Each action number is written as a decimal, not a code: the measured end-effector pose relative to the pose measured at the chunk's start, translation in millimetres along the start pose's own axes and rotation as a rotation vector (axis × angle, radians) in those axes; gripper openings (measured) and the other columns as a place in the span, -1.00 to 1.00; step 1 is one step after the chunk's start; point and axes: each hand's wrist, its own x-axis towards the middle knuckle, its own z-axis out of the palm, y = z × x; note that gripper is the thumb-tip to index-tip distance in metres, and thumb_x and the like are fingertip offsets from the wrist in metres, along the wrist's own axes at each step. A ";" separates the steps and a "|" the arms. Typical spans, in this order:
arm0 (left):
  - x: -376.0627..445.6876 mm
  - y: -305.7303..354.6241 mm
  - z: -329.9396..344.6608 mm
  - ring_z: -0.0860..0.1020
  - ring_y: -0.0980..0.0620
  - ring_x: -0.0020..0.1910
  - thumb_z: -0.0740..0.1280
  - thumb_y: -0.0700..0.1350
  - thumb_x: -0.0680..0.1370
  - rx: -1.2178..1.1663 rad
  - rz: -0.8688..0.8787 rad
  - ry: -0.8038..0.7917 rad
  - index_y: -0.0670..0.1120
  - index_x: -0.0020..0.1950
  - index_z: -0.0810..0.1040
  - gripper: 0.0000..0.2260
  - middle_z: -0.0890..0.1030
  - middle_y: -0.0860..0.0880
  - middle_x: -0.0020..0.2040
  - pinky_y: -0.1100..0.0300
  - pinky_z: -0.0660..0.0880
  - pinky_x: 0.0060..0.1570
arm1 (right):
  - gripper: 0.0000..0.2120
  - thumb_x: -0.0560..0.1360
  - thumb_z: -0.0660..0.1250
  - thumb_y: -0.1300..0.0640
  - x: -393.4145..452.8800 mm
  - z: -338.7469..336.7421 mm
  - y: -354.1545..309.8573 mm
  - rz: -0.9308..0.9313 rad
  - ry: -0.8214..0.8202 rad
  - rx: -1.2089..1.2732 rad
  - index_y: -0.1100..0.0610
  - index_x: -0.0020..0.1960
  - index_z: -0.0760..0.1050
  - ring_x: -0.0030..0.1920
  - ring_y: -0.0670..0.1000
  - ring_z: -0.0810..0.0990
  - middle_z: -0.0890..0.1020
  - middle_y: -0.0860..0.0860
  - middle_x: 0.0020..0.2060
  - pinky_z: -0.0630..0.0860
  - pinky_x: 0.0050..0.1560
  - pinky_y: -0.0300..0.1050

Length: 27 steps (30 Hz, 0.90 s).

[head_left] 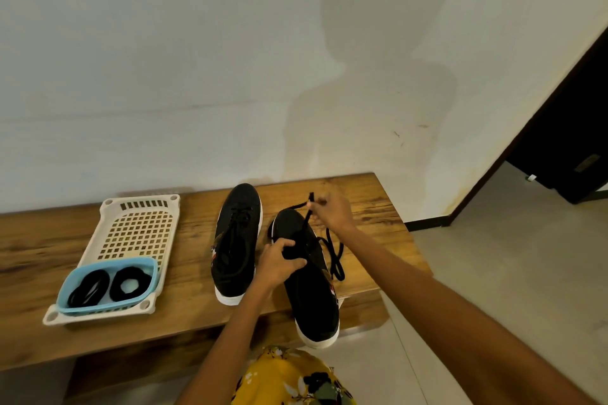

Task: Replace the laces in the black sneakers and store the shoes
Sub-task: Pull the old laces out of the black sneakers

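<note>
Two black sneakers with white soles lie on a wooden bench (164, 316). The left sneaker (236, 245) is laced and lies untouched. My left hand (279, 261) grips the tongue area of the right sneaker (311, 293), whose heel hangs over the bench's front edge. My right hand (332, 212) pinches a black lace (307, 217) and holds it taut above the shoe's toe. More of that lace loops on the bench (335, 256) right of the shoe.
A cream perforated tray (138, 233) sits at the bench's left, with a small blue basket (72, 289) on it holding two coiled black laces (108, 284). White wall behind; tiled floor and a dark doorway (566, 141) at right.
</note>
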 end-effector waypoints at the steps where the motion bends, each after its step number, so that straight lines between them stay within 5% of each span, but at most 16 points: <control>1: -0.5 0.8 -2.9 0.48 -0.01 0.05 0.40 -0.12 0.48 -0.015 -0.015 -0.002 -0.09 0.29 0.41 -0.60 0.40 -0.08 0.24 0.17 0.42 -0.01 | -0.81 0.52 0.35 0.14 -1.2 6.1 12.0 0.039 0.014 0.011 0.25 0.02 0.61 -0.14 0.09 0.67 0.68 0.17 -0.14 0.60 0.01 0.03; 3: -1.3 1.7 -6.1 0.50 0.01 -0.13 0.34 -0.18 0.52 -0.069 -0.039 0.038 -0.12 0.28 0.41 -0.66 0.44 -0.07 0.14 0.11 0.44 -0.11 | -0.77 0.52 0.35 0.14 -6.0 14.5 27.1 0.100 0.018 0.037 0.25 0.11 0.58 -0.07 0.09 0.66 0.68 0.15 -0.06 0.58 0.04 0.06; 6: -3.9 0.5 -5.9 0.52 0.02 -0.11 0.31 -0.24 0.52 -0.136 -0.064 0.130 -0.12 0.23 0.44 -0.71 0.48 -0.06 0.09 0.06 0.51 -0.06 | -0.66 0.52 0.35 0.15 -17.5 24.1 33.9 0.133 0.053 0.106 0.22 0.26 0.45 0.08 0.07 0.58 0.60 0.10 0.07 0.55 0.11 0.05; 9: -6.4 -2.1 -1.8 0.49 0.05 -0.02 0.33 -0.24 0.50 -0.123 -0.051 0.184 -0.12 0.20 0.48 -0.73 0.49 -0.08 0.15 0.19 0.47 -0.10 | -0.80 0.50 0.33 0.20 -34.7 26.5 29.8 -0.021 0.190 0.105 0.15 0.11 0.44 -0.03 -0.02 0.52 0.52 0.05 0.00 0.51 0.02 -0.06; 12: -9.6 -4.7 3.0 0.51 -0.01 0.09 0.37 -0.17 0.47 -0.002 -0.027 0.191 -0.12 0.22 0.47 -0.67 0.50 -0.09 0.17 0.21 0.42 -0.06 | -0.85 0.48 0.30 0.24 -50.4 29.9 26.9 -0.289 -0.008 -0.160 0.12 0.04 0.52 0.03 -0.04 0.47 0.50 0.03 0.00 0.43 0.01 -0.14; 16: -12.6 -2.2 3.4 0.54 -0.04 0.03 0.37 -0.16 0.47 0.117 -0.020 0.210 -0.09 0.29 0.37 -0.59 0.53 -0.10 0.10 0.19 0.44 -0.15 | -0.65 0.48 0.30 0.26 -52.1 42.7 29.3 -0.292 -0.241 -0.502 0.15 0.26 0.40 0.23 0.07 0.40 0.41 0.09 0.19 0.45 0.05 -0.07; 21: -13.5 -2.3 -3.2 0.52 -0.02 0.10 0.32 -0.20 0.51 0.122 -0.002 0.163 -0.08 0.32 0.34 -0.61 0.51 -0.09 0.19 0.16 0.45 -0.03 | -0.82 0.53 0.28 0.20 -45.6 52.0 30.5 -0.322 -0.098 -0.583 0.17 0.12 0.42 0.09 0.11 0.52 0.51 0.09 0.08 0.47 -0.09 -0.05; 27: -15.1 -9.2 -10.0 0.49 0.04 -0.01 0.31 -0.27 0.52 0.025 0.046 0.115 -0.05 0.32 0.36 -0.60 0.49 -0.07 0.12 0.13 0.48 -0.04 | -0.79 0.62 0.14 0.08 -43.2 58.2 43.7 -0.059 0.130 -0.203 0.20 0.02 0.47 -0.14 0.07 0.59 0.59 0.08 -0.16 0.47 -0.23 -0.11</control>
